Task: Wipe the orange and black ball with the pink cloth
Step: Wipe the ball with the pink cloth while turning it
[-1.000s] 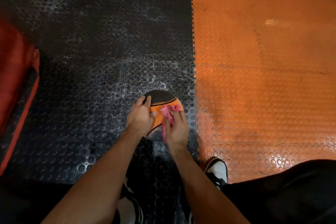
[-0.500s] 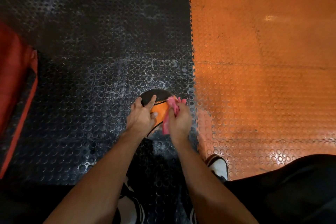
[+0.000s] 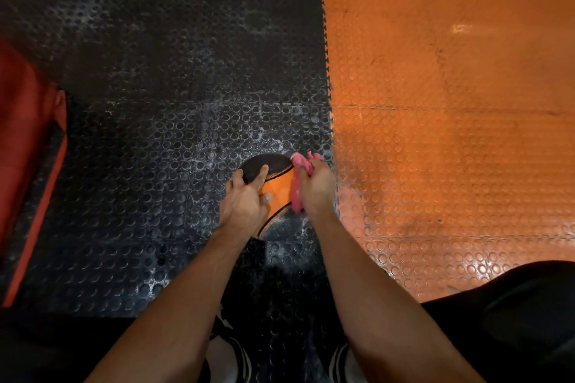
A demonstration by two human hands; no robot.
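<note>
The orange and black ball (image 3: 278,188) sits on the black studded floor mat, just left of the seam with the orange mat. My left hand (image 3: 244,203) rests on its left side, fingers spread over the black top panel and thumb on the orange band. My right hand (image 3: 315,188) grips the bunched pink cloth (image 3: 298,183) and presses it against the ball's right side. The cloth sticks out above my fingers and hangs below them. Much of the ball's right half is hidden behind my right hand.
Black studded mat (image 3: 155,149) covers the left floor, orange studded mat (image 3: 451,133) the right. A red padded object (image 3: 25,140) lies at the far left edge. My shoes (image 3: 230,357) show at the bottom, and a dark-trousered leg (image 3: 513,320) fills the lower right.
My right hand has slid the pink cloth from the ball's top centre over to its right side. The left hand has stayed on the ball's left side.
</note>
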